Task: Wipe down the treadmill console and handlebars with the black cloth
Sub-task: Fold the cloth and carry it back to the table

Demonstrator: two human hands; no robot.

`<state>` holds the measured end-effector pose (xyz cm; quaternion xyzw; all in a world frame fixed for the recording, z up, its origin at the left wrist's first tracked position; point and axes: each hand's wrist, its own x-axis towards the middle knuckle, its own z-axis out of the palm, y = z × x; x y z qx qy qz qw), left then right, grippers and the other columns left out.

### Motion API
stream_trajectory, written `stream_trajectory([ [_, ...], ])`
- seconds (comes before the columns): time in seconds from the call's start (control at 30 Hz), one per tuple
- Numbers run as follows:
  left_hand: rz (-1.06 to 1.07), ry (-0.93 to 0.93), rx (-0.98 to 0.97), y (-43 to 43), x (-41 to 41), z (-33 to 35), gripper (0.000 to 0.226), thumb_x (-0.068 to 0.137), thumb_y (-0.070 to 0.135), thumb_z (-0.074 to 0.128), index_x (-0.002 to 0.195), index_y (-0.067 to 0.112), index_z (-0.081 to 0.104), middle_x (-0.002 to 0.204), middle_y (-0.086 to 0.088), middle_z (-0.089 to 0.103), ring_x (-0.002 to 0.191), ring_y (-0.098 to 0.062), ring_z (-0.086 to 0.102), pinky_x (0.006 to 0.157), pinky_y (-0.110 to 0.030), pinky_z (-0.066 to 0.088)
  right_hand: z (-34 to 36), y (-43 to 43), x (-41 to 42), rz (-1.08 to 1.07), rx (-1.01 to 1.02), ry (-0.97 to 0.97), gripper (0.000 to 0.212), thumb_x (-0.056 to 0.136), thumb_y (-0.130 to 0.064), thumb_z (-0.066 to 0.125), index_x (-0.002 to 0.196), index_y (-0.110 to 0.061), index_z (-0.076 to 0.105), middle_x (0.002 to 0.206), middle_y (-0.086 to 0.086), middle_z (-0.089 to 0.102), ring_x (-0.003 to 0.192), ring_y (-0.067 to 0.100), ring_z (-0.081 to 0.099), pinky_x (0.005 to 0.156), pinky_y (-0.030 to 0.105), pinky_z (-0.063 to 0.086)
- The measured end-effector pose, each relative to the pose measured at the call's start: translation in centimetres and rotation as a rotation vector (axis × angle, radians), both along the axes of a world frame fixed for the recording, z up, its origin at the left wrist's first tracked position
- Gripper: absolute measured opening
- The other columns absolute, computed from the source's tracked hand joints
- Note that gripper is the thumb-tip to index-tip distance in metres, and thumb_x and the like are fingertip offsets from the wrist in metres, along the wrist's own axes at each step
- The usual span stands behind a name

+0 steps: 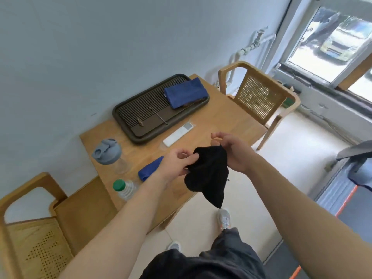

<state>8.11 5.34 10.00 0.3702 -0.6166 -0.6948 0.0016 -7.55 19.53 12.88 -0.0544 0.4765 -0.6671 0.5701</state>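
Note:
The black cloth (208, 174) hangs bunched in the air above the front edge of a wooden table (221, 117). My left hand (175, 164) pinches its left upper edge. My right hand (231, 152) pinches its right upper corner with thumb and forefinger. The cloth's lower tip droops toward the floor. At the far right edge a grey part of the treadmill (358, 158) shows, with a dark deck and an orange stripe (346, 200) below it. The console and handlebars are mostly out of view.
On the table lie a dark slatted tray (141, 115) with a blue cloth (185, 93), a white remote (178, 133), a grey-lidded shaker bottle (109, 154), a green-capped bottle (123, 189) and a second blue cloth (150, 171). Wooden chairs (261, 95) stand at both ends.

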Motion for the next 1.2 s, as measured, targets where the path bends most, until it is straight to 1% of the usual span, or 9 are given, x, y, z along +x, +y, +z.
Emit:
stream_trajectory([
  [0.2,0.235,-0.095,-0.1,-2.8,-4.2,1.9,0.009,0.086,0.019,0.079,0.085,0.012,0.073,0.084,-0.002,0.072,0.087,-0.018,0.068,0.075,-0.033,0.06,0.8,-6.8,-9.2,0.146,0.195,0.35,0.026,0.082,0.009,0.043,0.092,-0.01,0.058,0.071,0.003,0.052,0.066,0.014,0.048,0.067,0.027,0.041],
  [0.33,0.365,-0.259,-0.778,-4.7,-7.5,4.9,0.013,0.085,0.025,0.078,0.081,0.024,0.065,0.08,0.008,0.065,0.075,-0.013,0.06,0.067,-0.033,0.051,3.0,-11.9,-12.1,0.184,0.15,0.789,0.022,0.086,0.001,0.052,0.081,-0.019,0.06,0.081,-0.001,0.057,0.079,0.014,0.052,0.073,0.028,0.04],
  [0.4,0.432,-0.268,-0.883,-5.4,-8.9,6.5,0.011,0.086,0.022,0.07,0.084,0.025,0.06,0.081,0.01,0.061,0.076,-0.013,0.06,0.067,-0.031,0.049,4.4,-14.0,-12.9,0.152,0.096,0.862,0.024,0.086,0.001,0.052,0.079,-0.021,0.06,0.08,-0.003,0.058,0.078,0.014,0.052,0.068,0.026,0.039],
  [0.57,0.568,-0.286,-0.628,-5.0,-9.6,5.0,0.011,0.078,0.013,0.06,0.079,0.022,0.054,0.082,-0.004,0.066,0.076,-0.027,0.07,0.069,-0.051,0.058,3.6,-13.6,-13.0,0.195,0.056,0.932,0.021,0.084,0.004,0.053,0.078,-0.015,0.058,0.075,-0.001,0.057,0.067,0.009,0.052,0.06,0.018,0.044],
  [0.67,0.566,-0.391,-0.494,-2.3,-8.7,0.8,0.017,0.083,0.001,0.058,0.079,0.017,0.054,0.085,-0.009,0.065,0.079,-0.029,0.067,0.071,-0.048,0.058,-1.5,-10.8,-11.4,0.319,0.117,0.971,0.023,0.085,0.003,0.056,0.074,-0.018,0.059,0.069,-0.003,0.057,0.064,0.007,0.053,0.059,0.016,0.044],
  [0.8,0.44,-0.572,-0.416,2.1,-6.9,-5.9,0.02,0.082,0.006,0.065,0.079,0.024,0.057,0.083,0.006,0.064,0.08,-0.018,0.061,0.069,-0.035,0.052,-8.9,-6.2,-9.6,0.444,0.325,0.934,0.018,0.085,0.001,0.055,0.076,-0.015,0.059,0.069,-0.002,0.056,0.064,0.01,0.053,0.056,0.013,0.043],
  [0.87,0.394,-0.611,-0.312,3.7,-6.1,-8.7,0.02,0.081,0.007,0.068,0.079,0.025,0.057,0.084,0.005,0.063,0.081,-0.019,0.063,0.072,-0.039,0.056,-11.9,-4.5,-9.2,0.507,0.426,0.903,0.019,0.085,0.001,0.055,0.077,-0.016,0.059,0.067,-0.003,0.055,0.063,0.011,0.051,0.053,0.013,0.04],
  [0.97,0.435,-0.601,-0.153,4.1,-5.7,-11.2,0.021,0.081,0.007,0.07,0.081,0.025,0.059,0.088,0.0,0.065,0.081,-0.025,0.069,0.076,-0.046,0.06,-14.8,-4.0,-9.4,0.582,0.52,0.868,0.019,0.086,0.0,0.055,0.08,-0.017,0.061,0.07,-0.002,0.057,0.066,0.015,0.054,0.058,0.021,0.043],
  [1.2,0.718,-0.419,-0.114,-3.2,-7.3,-13.2,0.017,0.088,0.012,0.071,0.101,0.022,0.067,0.107,0.002,0.07,0.09,-0.014,0.07,0.087,-0.037,0.059,-16.4,-12.0,-12.0,0.479,0.508,0.863,0.019,0.091,-0.002,0.054,0.097,-0.016,0.065,0.096,0.0,0.064,0.088,0.017,0.061,0.072,0.028,0.05],
])
